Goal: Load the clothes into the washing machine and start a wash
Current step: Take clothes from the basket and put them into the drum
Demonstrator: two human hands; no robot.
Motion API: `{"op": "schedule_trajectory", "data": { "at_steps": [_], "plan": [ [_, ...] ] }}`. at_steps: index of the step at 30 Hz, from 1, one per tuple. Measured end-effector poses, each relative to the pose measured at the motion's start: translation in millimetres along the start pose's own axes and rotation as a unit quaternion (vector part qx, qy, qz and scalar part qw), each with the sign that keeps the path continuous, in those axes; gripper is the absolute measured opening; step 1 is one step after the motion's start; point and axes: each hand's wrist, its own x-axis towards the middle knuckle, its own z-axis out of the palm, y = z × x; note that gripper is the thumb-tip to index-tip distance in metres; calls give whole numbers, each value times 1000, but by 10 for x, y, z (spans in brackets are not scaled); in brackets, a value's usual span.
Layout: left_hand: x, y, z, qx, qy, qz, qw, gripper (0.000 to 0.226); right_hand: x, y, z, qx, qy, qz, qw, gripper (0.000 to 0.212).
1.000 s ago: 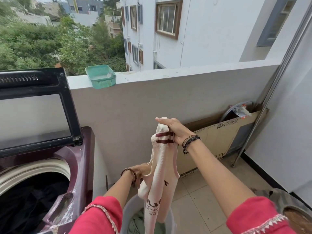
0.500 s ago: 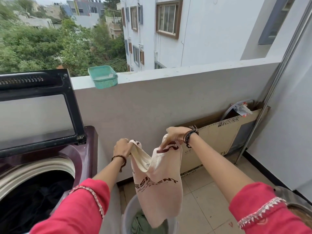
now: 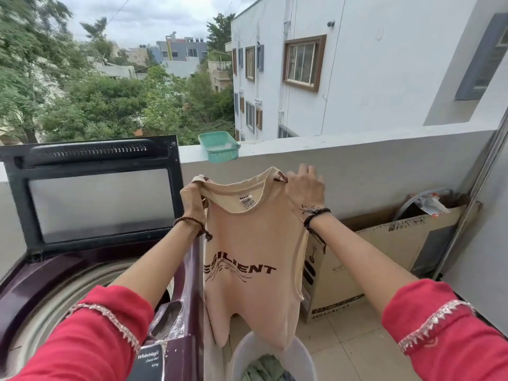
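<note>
Hands up: left hand point(image 3: 194, 200) and right hand point(image 3: 304, 187) each pinch a shoulder strap of the beige tank top point(image 3: 251, 259), spread flat between them, its hem dangling into the white laundry bucket point(image 3: 298, 356) below; open washing machine point(image 3: 49, 287) lies left of the grip.

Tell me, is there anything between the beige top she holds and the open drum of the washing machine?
Nothing visible blocks it. The beige top hangs from both hands over the bucket; the washing machine sits directly to its left, lid raised, only the left hand's own forearm crossing above it.

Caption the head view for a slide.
Both hands hold a beige tank top spread above the laundry bucket, beside the open washing machine.
</note>
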Motion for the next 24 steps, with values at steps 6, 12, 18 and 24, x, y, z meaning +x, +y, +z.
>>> {"op": "schedule_trajectory", "data": {
  "at_steps": [6,12,18,24],
  "plan": [
    [-87,698,-619,195,-118,131,965,34,88,-744,-410,223,36,61,972,27],
    [-188,1324,-1367,228,-63,163,958,33,126,-1640,-872,512,-19,65,856,32],
    [-321,1936,-1839,178,-30,164,970,31,193,-2391,-1313,545,-9,-47,837,26],
    [-371,2448,-1961,145,-38,234,961,38,441,-2969,-1661,608,19,-118,785,23]
  ]
}}
